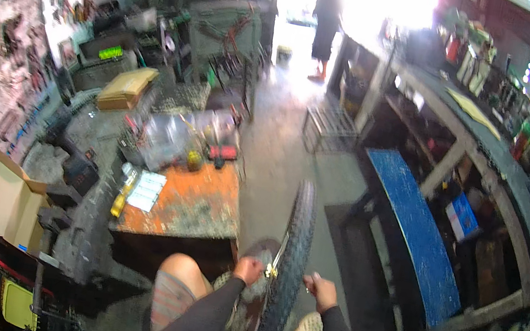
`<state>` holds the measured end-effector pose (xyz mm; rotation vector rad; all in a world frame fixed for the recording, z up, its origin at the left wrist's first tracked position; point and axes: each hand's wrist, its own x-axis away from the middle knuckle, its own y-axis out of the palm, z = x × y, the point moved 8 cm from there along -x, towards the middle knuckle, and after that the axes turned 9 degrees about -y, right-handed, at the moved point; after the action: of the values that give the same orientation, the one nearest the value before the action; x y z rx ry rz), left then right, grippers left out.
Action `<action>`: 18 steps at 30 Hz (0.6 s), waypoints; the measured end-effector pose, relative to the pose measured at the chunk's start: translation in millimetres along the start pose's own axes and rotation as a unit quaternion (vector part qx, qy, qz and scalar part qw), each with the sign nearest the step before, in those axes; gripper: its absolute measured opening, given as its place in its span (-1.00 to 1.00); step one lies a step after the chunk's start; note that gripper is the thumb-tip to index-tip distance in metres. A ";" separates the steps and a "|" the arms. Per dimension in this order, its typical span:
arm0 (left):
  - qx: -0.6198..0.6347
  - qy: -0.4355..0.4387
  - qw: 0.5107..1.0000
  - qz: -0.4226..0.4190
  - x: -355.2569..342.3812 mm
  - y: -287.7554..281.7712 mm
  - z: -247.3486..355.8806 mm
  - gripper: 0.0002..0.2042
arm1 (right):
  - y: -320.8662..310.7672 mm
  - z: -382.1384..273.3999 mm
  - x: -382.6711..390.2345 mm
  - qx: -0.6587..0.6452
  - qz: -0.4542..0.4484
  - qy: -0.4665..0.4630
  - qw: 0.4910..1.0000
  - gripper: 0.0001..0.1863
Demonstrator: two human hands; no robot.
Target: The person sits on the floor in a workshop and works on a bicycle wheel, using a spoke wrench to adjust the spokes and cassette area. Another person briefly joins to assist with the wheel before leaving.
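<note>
A bicycle wheel with a black knobby tyre (298, 241) stands upright between my knees, seen nearly edge-on. On its left side a gold-coloured hub part (271, 270) shows. My left hand (249, 270) is closed beside that part, its fingers curled toward the wheel; whether it grips anything there is too small to see. Across the tyre, my right hand (322, 291) is also closed, a little apart from the rubber. Something small and bright shows at its fingertips, but I cannot make out what it is.
An orange worn tabletop (193, 199) stands ahead to the left, bearing plastic bags and a paper sheet (147, 190). An open cardboard box (3, 199) sits farther left. To the right are a blue bench (414, 236) and a long workbench. A person (327, 22) stands by the bright doorway.
</note>
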<state>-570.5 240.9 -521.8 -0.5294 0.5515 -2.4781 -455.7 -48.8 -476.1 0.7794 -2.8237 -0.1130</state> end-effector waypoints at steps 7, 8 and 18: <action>0.008 -0.055 0.997 -0.052 41.7 39.6 21.4 -0.78 | -20.7 59.9 45.2 0.089 0.143 0.088 0.982 -0.33; 0.103 -0.105 0.986 -0.073 27.4 40.7 -6.4 -0.79 | -4.7 52.6 44.7 -0.007 0.116 0.117 0.986 -0.32; 0.412 -0.278 0.863 -0.089 -27.9 60.0 -126.5 -0.72 | -19.7 29.0 9.8 0.458 0.022 -0.047 0.887 -0.70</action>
<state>-583.6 245.0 -663.9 -0.8857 -0.7859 -2.2620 -460.5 -70.3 -505.1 0.8564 -2.8928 1.3006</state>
